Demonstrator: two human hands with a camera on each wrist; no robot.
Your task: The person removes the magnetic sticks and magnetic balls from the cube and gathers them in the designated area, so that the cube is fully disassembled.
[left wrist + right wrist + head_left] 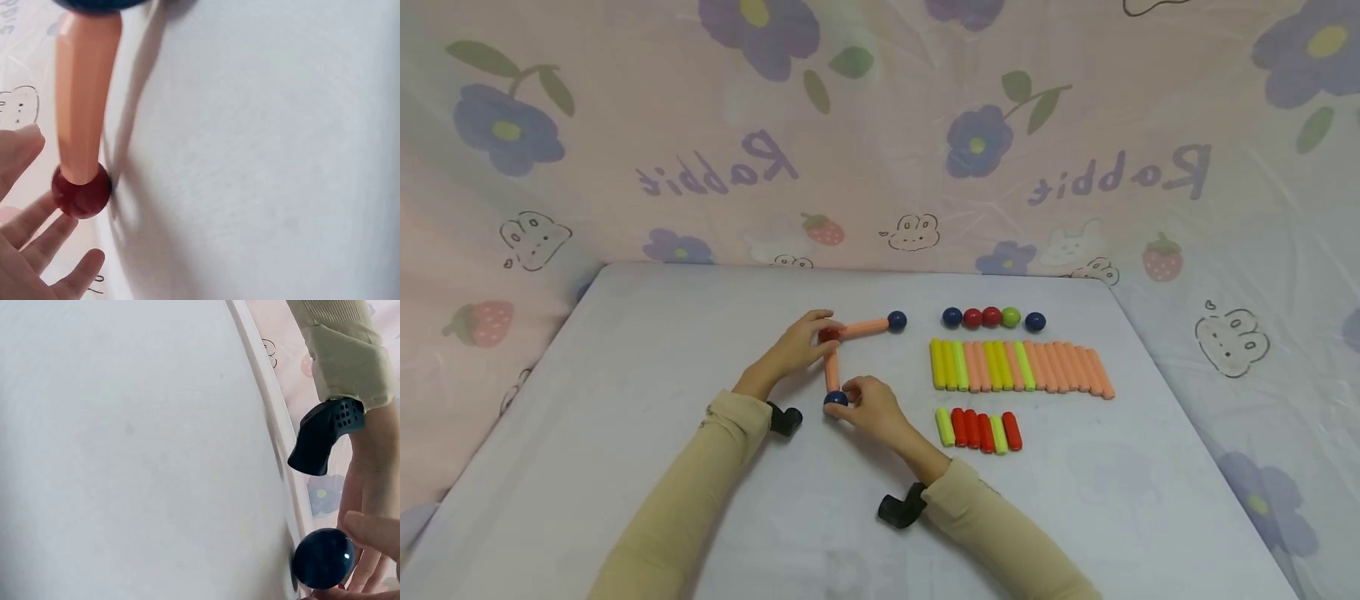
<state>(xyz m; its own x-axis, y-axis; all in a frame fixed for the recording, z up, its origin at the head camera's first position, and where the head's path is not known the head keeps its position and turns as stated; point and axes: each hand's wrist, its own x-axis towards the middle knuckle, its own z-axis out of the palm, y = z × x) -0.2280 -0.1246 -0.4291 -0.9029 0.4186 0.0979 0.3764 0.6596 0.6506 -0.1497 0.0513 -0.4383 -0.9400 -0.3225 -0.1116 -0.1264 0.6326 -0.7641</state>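
Two peach rods, one (pixel 865 328) pointing right and one (pixel 832 371) pointing toward me, meet at a red ball (pixel 81 191). My left hand (pixel 797 346) reaches this ball from the left. In the left wrist view its fingers are spread, with fingertips touching the ball and one digit standing apart from it. A dark blue ball (pixel 897 321) caps the right-pointing rod. Another blue ball (pixel 324 558) sits at the near rod's end, where my right hand (pixel 877 410) pinches it between thumb and finger. Fingers partly cover the red ball in the head view.
Right of the hands, loose balls (pixel 992 317) form a row at the back. Below them lie a row of long yellow, green and peach rods (pixel 1022 367) and several short red and green rods (pixel 979 430). A patterned curtain (pixel 880 150) hangs behind the white table (pixel 662 350).
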